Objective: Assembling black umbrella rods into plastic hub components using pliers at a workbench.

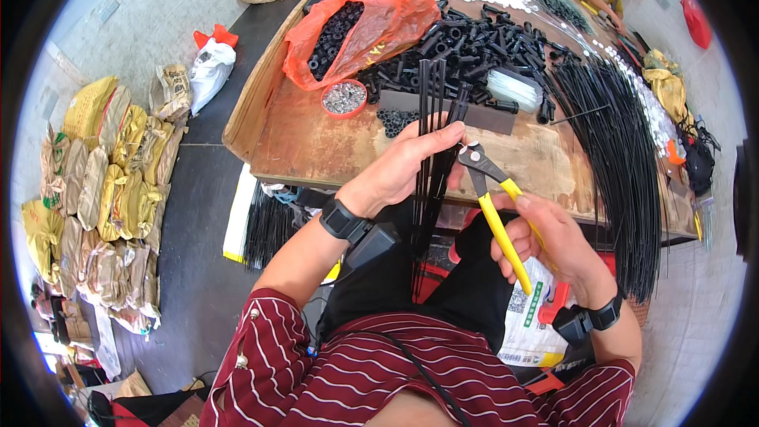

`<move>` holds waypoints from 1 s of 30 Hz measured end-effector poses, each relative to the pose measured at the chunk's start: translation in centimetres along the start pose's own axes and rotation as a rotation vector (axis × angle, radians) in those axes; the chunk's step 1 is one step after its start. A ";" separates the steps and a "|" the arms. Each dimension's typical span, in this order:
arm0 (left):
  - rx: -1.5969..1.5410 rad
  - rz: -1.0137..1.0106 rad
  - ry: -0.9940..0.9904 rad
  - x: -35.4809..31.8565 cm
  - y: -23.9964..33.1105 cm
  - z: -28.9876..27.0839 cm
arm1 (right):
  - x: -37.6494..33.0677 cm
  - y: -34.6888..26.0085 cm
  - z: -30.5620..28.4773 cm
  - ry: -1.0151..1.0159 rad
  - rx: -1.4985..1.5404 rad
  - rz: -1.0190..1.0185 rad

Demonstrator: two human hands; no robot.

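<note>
Pliers [496,202], one pair with yellow plastic-coated handles and dark steel jaws, sit in the right hand [549,241], whose grip is wrapped shut around the handles; the jaw tips lie just beside the left thumb. One bundle of thin black rods [431,154], straight and stiff-looking, too many to count, stands nearly upright in the left hand [399,170], its grip clamped on them about midway, above the near edge of the desk [316,142]. That desk is a single worn brown wooden board. On it lie one crumpled orange plastic bag [379,20] holding short black tubes, one small round red dish [344,98] of shiny metal bits, one grey flat strip [482,115], and a loose heap of black plastic tubes [474,39] beyond counting. A long sheaf of black rods [624,166] drapes over the right side of the desk. Both wrists carry one black strap each. Many stuffed yellowish sacks [111,182] are stacked on the floor to the left.
</note>
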State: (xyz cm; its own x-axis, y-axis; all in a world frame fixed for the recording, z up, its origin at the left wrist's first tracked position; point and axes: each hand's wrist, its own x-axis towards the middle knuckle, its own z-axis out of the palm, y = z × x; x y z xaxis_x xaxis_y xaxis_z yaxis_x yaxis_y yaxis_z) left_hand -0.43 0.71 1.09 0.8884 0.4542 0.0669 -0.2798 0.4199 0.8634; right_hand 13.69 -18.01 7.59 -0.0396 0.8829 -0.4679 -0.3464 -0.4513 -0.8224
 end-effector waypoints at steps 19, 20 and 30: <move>0.120 0.019 0.146 -0.3 0.3 0.7 | 1.3 -0.2 -1.2 0.052 -0.257 -0.105; 0.120 0.019 0.153 -0.2 0.3 0.6 | 1.3 -0.2 -1.3 -0.037 -0.132 0.035; 0.150 0.047 0.243 -0.4 0.0 0.6 | 2.6 0.8 -1.6 0.623 -1.717 -1.205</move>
State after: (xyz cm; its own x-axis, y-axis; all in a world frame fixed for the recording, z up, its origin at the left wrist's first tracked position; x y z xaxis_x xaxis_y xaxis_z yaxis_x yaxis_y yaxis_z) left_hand -0.56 0.11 1.36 0.7573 0.6531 0.0024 -0.2452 0.2810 0.9279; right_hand 14.84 -16.29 5.22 -0.1597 0.7671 0.6213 0.9841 0.1736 0.0386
